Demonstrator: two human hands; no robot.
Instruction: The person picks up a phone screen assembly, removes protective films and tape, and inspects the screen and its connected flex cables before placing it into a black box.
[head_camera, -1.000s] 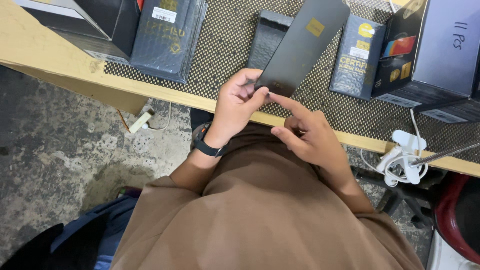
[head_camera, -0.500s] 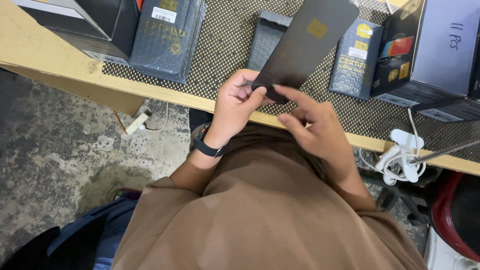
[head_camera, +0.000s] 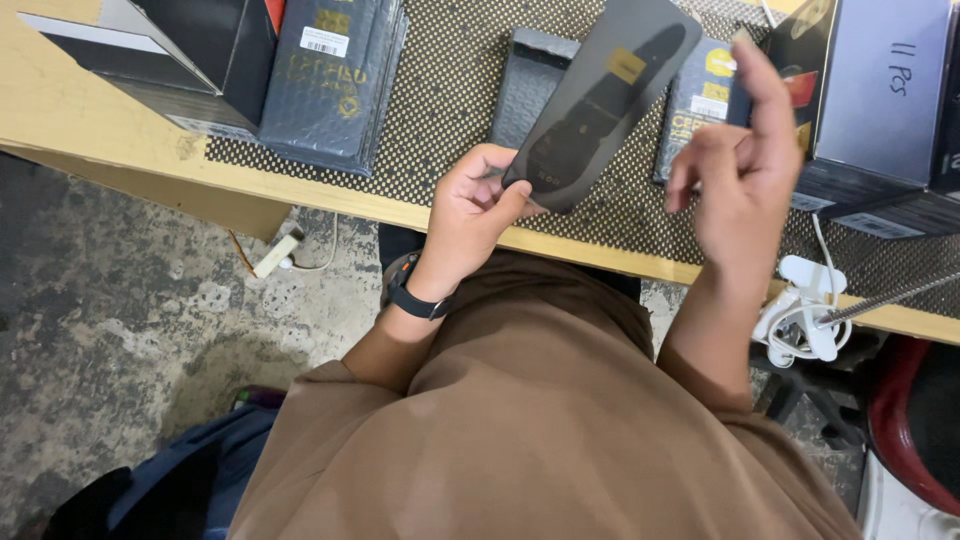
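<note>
Left hand (head_camera: 475, 205) pinches the lower end of a flat dark panel (head_camera: 600, 100), thumb on its face and fingers curled behind; the panel slants up and away over the table, a small gold square near its top. Right hand (head_camera: 740, 165) is raised just beside the panel, not touching it, holding nothing, index finger stretched upward and the other fingers loosely bent. A black wristband (head_camera: 415, 298) sits on the left wrist. Containers: an open black carton (head_camera: 200, 50) at the far left, flaps up, contents not visible; beside it a stack of dark bubble-wrap pouches (head_camera: 330, 80) with gold print and a white label; a narrow dark tray (head_camera: 530, 75) lies under the panel; a small printed packet (head_camera: 700, 100) lies behind the right hand; a large grey-lilac box (head_camera: 880, 100) stands at the right, closed. Surface: wooden table (head_camera: 80, 120) covered in part by a black-and-gold dotted mat (head_camera: 450, 90). Below the edge, stained concrete floor (head_camera: 120, 300), a white plug with cable (head_camera: 805, 310) at the right, a blue bag (head_camera: 190, 470) lower left. Brown shirt (head_camera: 540, 430) fills the foreground.
</note>
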